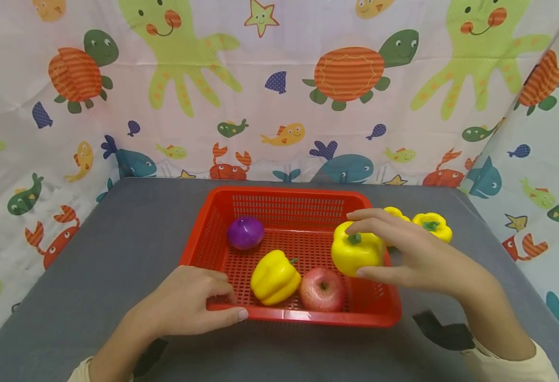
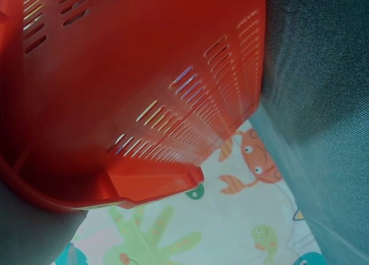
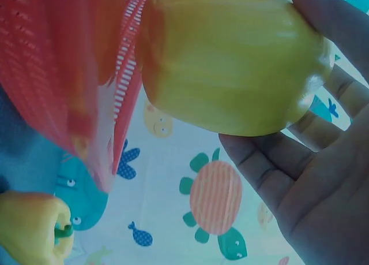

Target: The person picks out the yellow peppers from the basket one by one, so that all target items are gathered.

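Note:
My right hand (image 1: pixel 408 249) grips a yellow bell pepper (image 1: pixel 356 252), thumb below and fingers over its top, above the right side of a red plastic basket (image 1: pixel 303 317). In the right wrist view the same pepper (image 3: pixel 230 63) fills the upper middle, held between thumb and fingers. With the left hand (image 1: pixel 189 300), I grip the basket's near left rim, thumb on the outside and fingers curled inside. Inside the basket lie a purple onion (image 1: pixel 245 233) at back left, another yellow pepper (image 1: pixel 276 278) on its side, and a red apple (image 1: pixel 323 289) at the front.
Outside the basket, to the right, stand a yellow pepper (image 1: pixel 432 227) and another yellow pepper (image 1: pixel 396 213) partly behind my hand. The grey table (image 1: pixel 131 239) meets a curtain (image 1: pixel 260 106) printed with sea animals at the back and sides.

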`<state>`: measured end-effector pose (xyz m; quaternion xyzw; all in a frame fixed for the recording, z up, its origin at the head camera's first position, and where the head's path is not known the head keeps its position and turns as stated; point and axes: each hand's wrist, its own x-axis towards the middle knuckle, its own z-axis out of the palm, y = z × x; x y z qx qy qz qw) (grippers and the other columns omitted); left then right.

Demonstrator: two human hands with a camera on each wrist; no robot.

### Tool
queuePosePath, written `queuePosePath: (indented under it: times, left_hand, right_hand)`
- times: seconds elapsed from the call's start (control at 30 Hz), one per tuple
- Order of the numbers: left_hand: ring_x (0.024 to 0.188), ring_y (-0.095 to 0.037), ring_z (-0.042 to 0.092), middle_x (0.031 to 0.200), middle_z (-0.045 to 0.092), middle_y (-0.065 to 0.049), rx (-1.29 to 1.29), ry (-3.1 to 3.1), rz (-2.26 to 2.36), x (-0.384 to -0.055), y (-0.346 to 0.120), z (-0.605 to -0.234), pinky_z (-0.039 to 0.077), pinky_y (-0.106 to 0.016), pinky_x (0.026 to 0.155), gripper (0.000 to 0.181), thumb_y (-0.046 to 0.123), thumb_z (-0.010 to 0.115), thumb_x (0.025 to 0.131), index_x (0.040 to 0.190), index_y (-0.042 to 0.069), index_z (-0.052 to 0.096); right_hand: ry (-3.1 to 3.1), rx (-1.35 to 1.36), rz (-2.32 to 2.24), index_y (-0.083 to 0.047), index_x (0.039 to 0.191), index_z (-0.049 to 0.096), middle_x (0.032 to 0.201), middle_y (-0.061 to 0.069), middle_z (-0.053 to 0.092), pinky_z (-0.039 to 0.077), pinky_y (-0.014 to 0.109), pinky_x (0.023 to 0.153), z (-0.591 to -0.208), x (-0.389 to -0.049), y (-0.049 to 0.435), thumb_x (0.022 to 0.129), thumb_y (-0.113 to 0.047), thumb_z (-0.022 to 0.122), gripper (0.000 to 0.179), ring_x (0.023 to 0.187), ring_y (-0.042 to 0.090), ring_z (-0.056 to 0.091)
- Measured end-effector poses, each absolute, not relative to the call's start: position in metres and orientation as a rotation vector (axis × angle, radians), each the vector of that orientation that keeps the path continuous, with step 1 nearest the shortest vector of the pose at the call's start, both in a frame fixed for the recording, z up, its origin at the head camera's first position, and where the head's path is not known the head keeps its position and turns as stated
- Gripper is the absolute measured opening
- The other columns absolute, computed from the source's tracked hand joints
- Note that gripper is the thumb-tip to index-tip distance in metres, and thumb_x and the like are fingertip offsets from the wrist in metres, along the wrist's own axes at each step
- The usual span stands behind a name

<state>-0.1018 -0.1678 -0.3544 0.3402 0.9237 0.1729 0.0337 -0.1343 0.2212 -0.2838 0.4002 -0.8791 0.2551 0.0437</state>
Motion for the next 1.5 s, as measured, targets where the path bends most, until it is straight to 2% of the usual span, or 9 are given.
queuePosePath:
  times: [0.17,0.5,0.77,1.23,1.5]
  left_hand:
    - [0.056,0.001,0.043,0.071,0.049,0.024,1.041,2.841,0.529,-0.102,-0.168,-0.353,0.038,-0.022,0.051,0.038,0.066,0.059,0.089,0.08,0.031,0.07]
    - [0.058,0.002,0.046,0.074,0.053,0.025,1.033,2.826,0.559,-0.102,-0.168,-0.354,0.042,-0.022,0.053,0.037,0.065,0.059,0.089,0.082,0.031,0.072]
    - [0.059,0.003,0.046,0.076,0.055,0.025,1.042,2.824,0.558,-0.103,-0.168,-0.355,0.042,-0.022,0.054,0.038,0.065,0.059,0.089,0.084,0.03,0.073]
    - [0.06,0.003,0.046,0.077,0.056,0.025,1.035,2.845,0.529,-0.102,-0.169,-0.356,0.042,-0.021,0.054,0.038,0.065,0.059,0.09,0.084,0.03,0.073]
    - [0.061,0.003,0.047,0.076,0.055,0.026,1.039,2.846,0.529,-0.102,-0.168,-0.356,0.042,-0.022,0.055,0.038,0.066,0.058,0.09,0.083,0.032,0.072]
  right_hand:
    - [-2.638,1.203,0.817,-0.023,0.127,0.061,0.14,-0.001,0.052,0.056,0.03,0.08,-0.286,-0.129,0.23,0.078,-0.022,0.088,0.056,0.122,0.016,0.049]
    - [-2.593,1.108,0.763,-0.023,0.126,0.058,0.142,-0.001,0.051,0.051,0.019,0.084,-0.293,-0.118,0.251,0.067,-0.004,0.091,0.07,0.127,0.012,0.044]
    - [-2.578,0.996,0.828,-0.021,0.126,0.057,0.134,-0.005,0.054,0.049,0.015,0.082,-0.296,-0.109,0.268,0.064,0.0,0.092,0.074,0.119,0.007,0.047]
    - [-2.547,0.882,0.801,-0.016,0.123,0.059,0.132,-0.004,0.056,0.039,0.008,0.091,-0.301,-0.107,0.291,0.06,0.007,0.093,0.075,0.113,0.005,0.05]
    - [-2.553,0.822,0.783,-0.013,0.122,0.06,0.13,-0.001,0.056,0.037,0.005,0.091,-0.308,-0.111,0.301,0.059,0.01,0.092,0.074,0.113,0.004,0.048]
